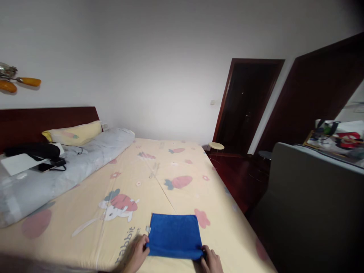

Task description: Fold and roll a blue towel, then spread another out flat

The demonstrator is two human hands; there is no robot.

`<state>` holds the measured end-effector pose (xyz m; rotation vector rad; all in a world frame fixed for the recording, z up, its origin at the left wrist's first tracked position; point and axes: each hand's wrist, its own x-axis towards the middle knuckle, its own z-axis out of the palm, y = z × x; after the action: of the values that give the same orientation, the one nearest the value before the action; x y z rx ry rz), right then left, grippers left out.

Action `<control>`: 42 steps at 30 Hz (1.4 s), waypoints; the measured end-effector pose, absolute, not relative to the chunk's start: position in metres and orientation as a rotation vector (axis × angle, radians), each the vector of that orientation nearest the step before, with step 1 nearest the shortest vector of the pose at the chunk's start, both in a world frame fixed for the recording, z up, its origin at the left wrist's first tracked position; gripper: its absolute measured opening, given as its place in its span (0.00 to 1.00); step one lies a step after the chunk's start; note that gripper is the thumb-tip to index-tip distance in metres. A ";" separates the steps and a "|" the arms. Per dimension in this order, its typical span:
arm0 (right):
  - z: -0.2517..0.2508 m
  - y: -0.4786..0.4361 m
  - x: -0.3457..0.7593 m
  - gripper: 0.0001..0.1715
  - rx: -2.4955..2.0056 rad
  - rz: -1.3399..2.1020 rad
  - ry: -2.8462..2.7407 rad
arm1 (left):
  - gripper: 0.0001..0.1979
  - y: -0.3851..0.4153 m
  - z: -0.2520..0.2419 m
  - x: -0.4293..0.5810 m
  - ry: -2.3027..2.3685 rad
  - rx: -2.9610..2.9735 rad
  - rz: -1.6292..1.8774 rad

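A blue cloth [174, 233] with a small white tag on its left edge lies flat on the bed's patterned yellow sheet [153, 178]. Its near edge looks folded or rolled over. At the near left corner, my left hand [138, 254] pinches the cloth between thumb and fingers. My right hand [212, 261] grips the near right corner, its fingers curled over the edge.
A grey quilt [93, 159] runs along the headboard side, carrying a black bag [34, 150], a phone [45, 167] and a white flat item. Behind it sits a yellow pillow [75, 133]. A round stool [216, 146] and a grey panel [307, 204] stand to the right.
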<state>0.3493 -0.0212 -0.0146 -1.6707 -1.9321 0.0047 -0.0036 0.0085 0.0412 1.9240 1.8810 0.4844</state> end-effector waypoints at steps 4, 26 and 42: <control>-0.008 -0.010 0.341 0.07 -1.858 -0.009 -1.810 | 0.18 0.015 0.037 0.011 2.095 1.946 0.352; -0.031 0.004 0.313 0.20 -1.602 0.186 -1.828 | 0.22 0.020 -0.011 0.037 2.002 2.322 0.273; -0.025 0.002 0.260 0.29 -1.631 0.360 -2.157 | 0.43 0.011 -0.043 0.071 1.467 2.866 0.531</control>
<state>0.2598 0.0018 -0.0253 -1.6307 -2.1573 0.3596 0.0710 0.0107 -0.0428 2.8664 1.4674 0.5307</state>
